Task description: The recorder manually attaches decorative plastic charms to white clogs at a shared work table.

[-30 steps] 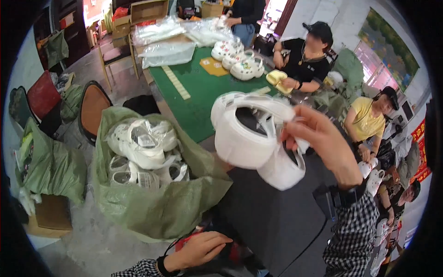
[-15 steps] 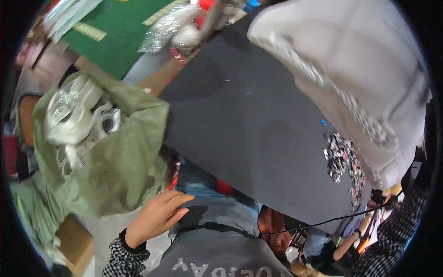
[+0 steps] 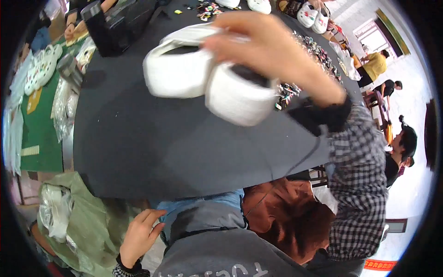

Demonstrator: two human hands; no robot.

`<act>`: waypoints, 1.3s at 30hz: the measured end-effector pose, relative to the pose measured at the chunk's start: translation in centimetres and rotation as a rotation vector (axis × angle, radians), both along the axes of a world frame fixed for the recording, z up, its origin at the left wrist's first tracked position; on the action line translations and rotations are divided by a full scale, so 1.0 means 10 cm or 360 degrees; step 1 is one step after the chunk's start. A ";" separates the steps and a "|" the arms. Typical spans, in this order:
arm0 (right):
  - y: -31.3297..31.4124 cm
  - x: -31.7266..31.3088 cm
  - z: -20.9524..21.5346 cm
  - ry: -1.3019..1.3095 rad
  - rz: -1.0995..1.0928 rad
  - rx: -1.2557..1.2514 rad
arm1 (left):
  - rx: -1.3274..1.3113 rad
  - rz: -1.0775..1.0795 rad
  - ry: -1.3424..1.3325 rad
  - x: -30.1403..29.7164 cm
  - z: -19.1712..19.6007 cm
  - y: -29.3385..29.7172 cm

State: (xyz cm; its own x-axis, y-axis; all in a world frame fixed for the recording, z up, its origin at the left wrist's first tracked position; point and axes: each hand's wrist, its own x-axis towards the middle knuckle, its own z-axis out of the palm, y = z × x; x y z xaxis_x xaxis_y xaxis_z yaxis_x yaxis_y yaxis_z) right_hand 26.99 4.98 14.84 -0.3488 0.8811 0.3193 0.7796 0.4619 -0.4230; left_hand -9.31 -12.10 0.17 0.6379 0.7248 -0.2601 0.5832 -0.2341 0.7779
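Above the dark grey table (image 3: 184, 147) my right hand (image 3: 272, 51) is closed on a pair of white clogs, gripping them by the heel side. The left clog (image 3: 175, 76) and the right clog (image 3: 242, 101) hang side by side with their rounded toes facing me. Both shoes and the hand are slightly blurred. Low over my lap, beside the table's near edge, my left hand (image 3: 140, 233) is empty with its fingers apart. Small colourful shoe charms (image 3: 318, 55) lie heaped behind my right hand, partly hidden by it.
At the lower left stands a green sack (image 3: 92, 221) with white clear-wrapped things in it. A black device (image 3: 104, 30) is at the far left of the table. More decorated white clogs (image 3: 313, 17) sit at the far edge. People are nearby; a thin cable crosses the near right.
My view has swung to show more of the table and room. The white clogs, large and close at the upper right before, are now over the table's middle. The left hand stays low and empty.
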 end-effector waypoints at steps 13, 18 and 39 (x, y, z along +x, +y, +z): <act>-1.42 0.06 -0.74 0.0315 0.0333 -0.0354 | -0.0323 0.0045 0.0299 0.25 0.22 0.06; -3.13 0.63 -1.51 0.0083 -0.0282 -0.1687 | -0.0461 -0.0210 0.0145 0.18 -0.05 0.22; -5.58 -1.20 -4.48 0.0564 -0.1060 -0.2517 | -0.0532 -0.0563 0.1050 1.04 0.19 0.23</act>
